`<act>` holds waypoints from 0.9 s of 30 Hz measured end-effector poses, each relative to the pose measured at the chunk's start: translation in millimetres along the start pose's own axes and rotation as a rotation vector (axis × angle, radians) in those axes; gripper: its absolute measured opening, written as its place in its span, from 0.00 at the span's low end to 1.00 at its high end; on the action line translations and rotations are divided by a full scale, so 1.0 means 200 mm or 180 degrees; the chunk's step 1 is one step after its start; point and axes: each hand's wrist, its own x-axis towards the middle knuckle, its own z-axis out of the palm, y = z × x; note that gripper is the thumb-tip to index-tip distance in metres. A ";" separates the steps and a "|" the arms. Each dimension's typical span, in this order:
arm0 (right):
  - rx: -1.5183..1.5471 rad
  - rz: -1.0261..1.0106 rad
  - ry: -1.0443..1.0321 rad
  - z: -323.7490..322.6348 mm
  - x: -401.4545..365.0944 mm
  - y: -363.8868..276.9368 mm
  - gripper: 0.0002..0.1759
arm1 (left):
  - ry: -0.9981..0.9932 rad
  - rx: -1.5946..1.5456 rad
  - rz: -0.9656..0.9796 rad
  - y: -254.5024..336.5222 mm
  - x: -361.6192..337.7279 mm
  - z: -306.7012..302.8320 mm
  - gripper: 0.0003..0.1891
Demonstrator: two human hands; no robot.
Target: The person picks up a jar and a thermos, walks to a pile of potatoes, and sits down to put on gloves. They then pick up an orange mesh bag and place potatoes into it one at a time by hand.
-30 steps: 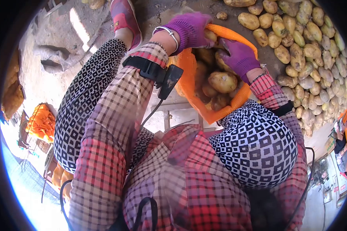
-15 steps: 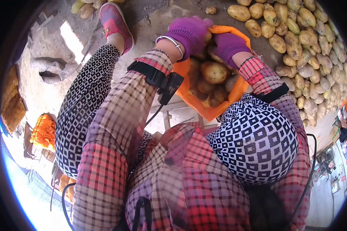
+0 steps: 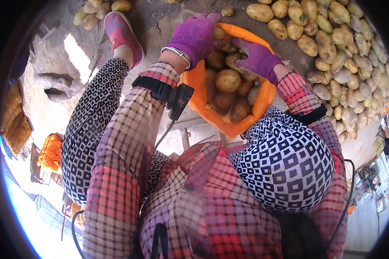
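An orange mesh bag (image 3: 266, 103) with its mouth open stands between my legs, with several potatoes (image 3: 228, 80) inside. My left hand (image 3: 195, 36), in a purple glove, is at the bag's far left rim; its fingers point away and what they grip is partly hidden. Inside the bag's right side is my right hand (image 3: 259, 60), also gloved in purple, with fingers apart and resting on a potato near the far rim.
A large heap of potatoes (image 3: 341, 60) covers the ground on the right. A few potatoes (image 3: 90, 21) lie at the upper left near my shoe (image 3: 123, 36). One small potato (image 3: 227, 12) lies beyond the bag. Orange cloth (image 3: 50, 152) is at the left.
My left hand has shifted left. My right hand has moved from the far rim to over the potatoes, its thumb and fingers now showing. More of the bag's contents is visible.
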 end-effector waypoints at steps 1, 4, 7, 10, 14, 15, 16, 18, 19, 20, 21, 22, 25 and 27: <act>0.0038 0.0256 0.0053 0.00 -0.02 -0.05 0.34 | -0.0014 -0.0020 -0.0058 0.00 0.00 0.00 0.27; 0.0031 0.0470 0.0517 0.04 0.00 -0.09 0.25 | -0.0059 -0.0153 -0.0268 -0.02 0.00 -0.01 0.27; -0.0579 -0.0051 0.1023 0.07 0.02 -0.14 0.19 | 0.0149 -0.0365 -0.0377 -0.05 0.01 -0.01 0.28; -0.1340 0.0094 0.0326 0.04 0.03 -0.18 0.17 | 0.0140 -0.0242 -0.0386 -0.02 0.01 -0.02 0.28; -0.1226 0.0361 0.0241 -0.01 -0.05 -0.20 0.16 | 0.0173 -0.0082 -0.0154 -0.01 0.00 -0.03 0.28; -0.1112 0.0298 0.0286 -0.03 -0.09 -0.18 0.17 | 0.0242 -0.0071 -0.0046 0.00 -0.01 -0.03 0.27; -0.1149 0.0295 0.0286 -0.05 -0.14 -0.18 0.17 | 0.0307 -0.0066 0.0058 0.00 -0.02 -0.03 0.27; -0.0686 -0.0922 0.1586 -0.11 -0.23 -0.20 0.20 | 0.0398 -0.0348 -0.0013 -0.06 -0.03 0.02 0.27; -0.1067 -0.0845 0.2289 -0.15 -0.24 -0.21 0.25 | 0.0463 -0.0600 -0.0050 -0.08 -0.03 0.02 0.26; -0.1082 -0.0838 0.2305 -0.15 -0.23 -0.21 0.25 | 0.0474 -0.0603 -0.0031 -0.08 -0.03 0.03 0.26; -0.1124 -0.0224 0.2048 -0.15 -0.20 -0.21 0.26 | 0.0399 -0.0476 0.0025 -0.08 -0.02 0.03 0.26; -0.1147 0.0381 0.1787 -0.15 -0.17 -0.19 0.28 | 0.0326 -0.0339 0.0081 -0.07 -0.02 0.02 0.26; -0.0270 0.0593 0.1049 -0.28 -0.10 -0.18 0.27 | 0.0165 -0.0155 0.0001 -0.05 -0.06 -0.03 0.25; 0.0053 0.0078 0.1326 -0.28 -0.14 -0.15 0.20 | 0.0076 0.0112 0.0026 -0.02 -0.09 -0.07 0.26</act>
